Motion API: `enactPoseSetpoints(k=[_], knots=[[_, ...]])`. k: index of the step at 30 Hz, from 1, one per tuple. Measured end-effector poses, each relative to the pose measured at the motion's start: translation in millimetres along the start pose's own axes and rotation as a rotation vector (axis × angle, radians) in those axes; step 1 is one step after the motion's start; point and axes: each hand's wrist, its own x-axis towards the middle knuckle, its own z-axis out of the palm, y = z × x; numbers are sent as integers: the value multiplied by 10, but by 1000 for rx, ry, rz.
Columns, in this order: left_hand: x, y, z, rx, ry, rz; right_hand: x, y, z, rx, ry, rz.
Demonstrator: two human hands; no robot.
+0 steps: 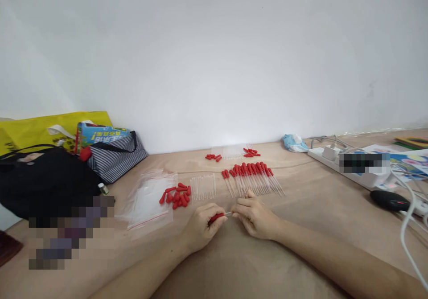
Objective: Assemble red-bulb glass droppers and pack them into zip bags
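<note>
My left hand (pixel 205 223) is closed, thumb against fingers, around a red, elongated, rubbery bulb (pixel 216 218). My right hand (pixel 256 216) is likewise closed, its fingertips pinching a thin, clear, straight tube (pixel 228 213). The tube spans the narrow gap between my hands, with one end meeting the bulb; how far it sits inside I cannot tell, since my fingers cover the joint. Both pieces lie just above the near part of the brown desk (pixel 234 272).

Beyond my right hand, a row of clear tubes with red bulbs (pixel 250 169) lies side by side, bulbs pointing toward the white wall (pixel 214 58); two of them lie slightly apart at the row's left end. Left of this row is a set of bare clear tubes (pixel 203 187), arranged parallel. Just beside these is a heap of loose red bulbs (pixel 180 197), partly on the flat, clear plastic bags (pixel 150 201) with red seal lines. Farther back, near the wall, two smaller clusters of red bulbs (pixel 213 157) flank more clear tubes (pixel 232 155). At the right stands a white power strip (pixel 329 162).
</note>
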Motion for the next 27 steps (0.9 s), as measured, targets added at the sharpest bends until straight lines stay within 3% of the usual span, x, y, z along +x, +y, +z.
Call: enactPoseSetpoints(k=[6, 9, 11, 13, 16, 18, 22, 27], knots=[[18, -61, -29, -41, -36, -50, 45, -48, -72, -96, -66, 59], [-23, -134, -13, -23, 103, -134, 58, -41, -88, -128, -101, 115], [-52, -182, -9, 12, 198, -255, 84, 22, -81, -105, -86, 248], [-67, -201, -22, 35, 157, -317, 141, 125, -66, -47, -28, 444], [-57, -164, -64, 45, 21, -250, 297, 281, -28, -6, 56, 691], [-42, -122, -87, 41, 2, -221, 430, 340, 13, -45, 66, 778], [-27, -90, -102, 36, -9, -236, 646, 355, 121, -201, -41, 833], [-32, -114, -96, 44, -17, -222, 705, 347, 213, -263, -103, 823]])
